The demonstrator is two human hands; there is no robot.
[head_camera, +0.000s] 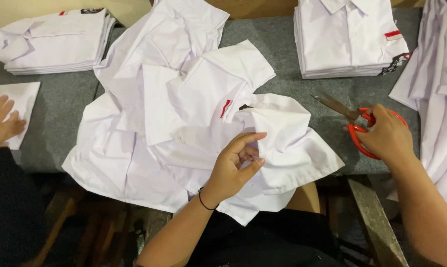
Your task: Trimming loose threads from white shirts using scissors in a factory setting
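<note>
A fold of the crumpled white shirt point(203, 123) is pinched in the grip of the left hand point(235, 165), over the near edge of the grey surface point(287, 64). To the shirt's right, red-handled scissors point(359, 123) are clasped by the right hand point(386, 136), blades nearly closed.

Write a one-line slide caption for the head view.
Left hand pinches a white shirt on the grey table; right hand holds red-handled scissors.
</note>
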